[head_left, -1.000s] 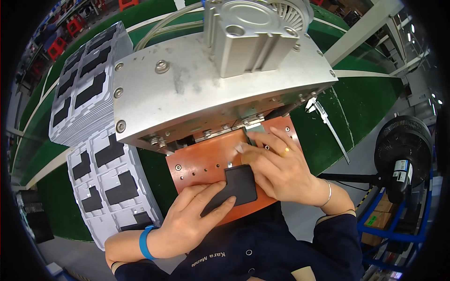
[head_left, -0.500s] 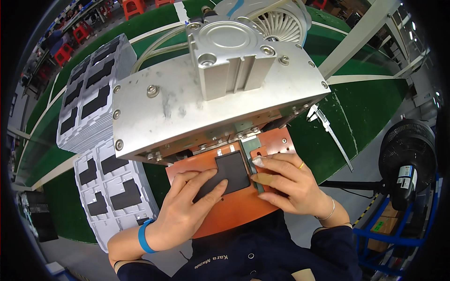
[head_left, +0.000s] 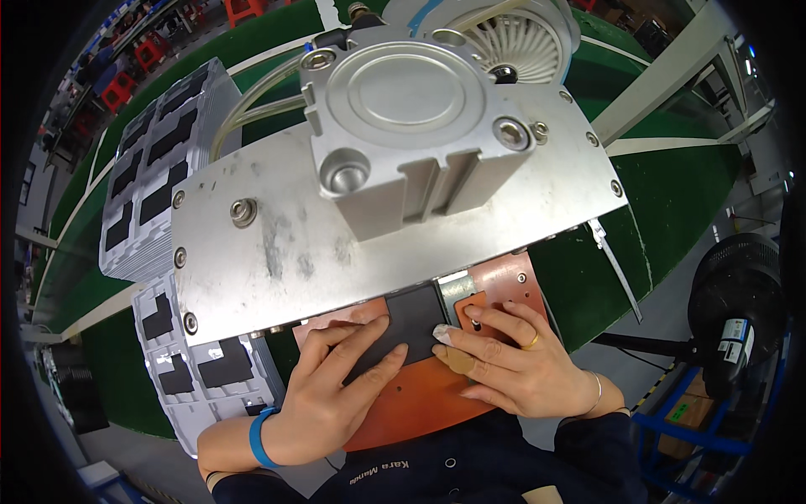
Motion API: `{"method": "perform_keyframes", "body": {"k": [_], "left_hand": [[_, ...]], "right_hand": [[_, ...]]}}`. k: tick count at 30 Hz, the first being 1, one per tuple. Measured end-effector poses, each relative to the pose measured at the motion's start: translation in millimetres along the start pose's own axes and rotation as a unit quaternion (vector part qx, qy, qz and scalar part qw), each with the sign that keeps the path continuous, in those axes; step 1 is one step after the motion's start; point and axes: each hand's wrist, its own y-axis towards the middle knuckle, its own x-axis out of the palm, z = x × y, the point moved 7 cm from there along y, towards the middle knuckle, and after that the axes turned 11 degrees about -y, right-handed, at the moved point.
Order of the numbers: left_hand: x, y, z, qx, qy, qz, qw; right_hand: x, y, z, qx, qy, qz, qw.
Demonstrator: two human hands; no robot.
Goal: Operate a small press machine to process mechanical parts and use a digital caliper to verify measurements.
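Observation:
A flat, dark grey notched piece (head_left: 417, 315) lies on an orange plate (head_left: 428, 399) under the front edge of a silver press block (head_left: 294, 218). My left hand (head_left: 336, 391) rests its thumb and fingers, spread apart, on the piece's left part. From the right, my right hand (head_left: 516, 361) reaches in with outstretched fingers, its fingertips at the piece's right edge; white and tan covers wrap some of them. Beside these fingers sits a small orange slotted block (head_left: 472, 312) on a metal strip. The press hides the far end of the piece.
Stacked white trays (head_left: 155, 181) holding black notched pieces stand at the left, with another tray (head_left: 206, 399) nearer. A silver caliper (head_left: 617, 269) lies partly hidden on the green table (head_left: 680, 193). A black fan (head_left: 730, 286) stands at right, and a white fan (head_left: 516, 50) behind the press.
The press block looks larger and covers more of the plate and piece; whether it or my head moved I cannot tell. My right fingertips have shifted slightly left and nearer to me.

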Motion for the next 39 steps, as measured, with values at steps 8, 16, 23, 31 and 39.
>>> {"method": "perform_keyframes", "body": {"k": [8,16,23,31,39], "left_hand": [[1,-1,-1,-0.021,-0.011,0.001,1.000],[-2,1,-3,-0.028,-0.007,0.007,1.000],[-4,3,-6,-0.024,-0.026,0.009,0.999],[-7,4,-13,-0.037,-0.077,0.002,0.996],[-9,6,-19,-0.032,-0.095,-0.023,0.995]], "right_hand": [[3,1,-3,-0.006,-0.020,-0.027,0.999],[3,3,-4,0.000,-0.028,-0.030,0.999],[4,4,-4,0.001,-0.036,-0.028,0.999],[5,3,-4,0.005,-0.034,-0.029,0.999],[11,-1,-4,0.005,-0.031,-0.038,0.999]]}}
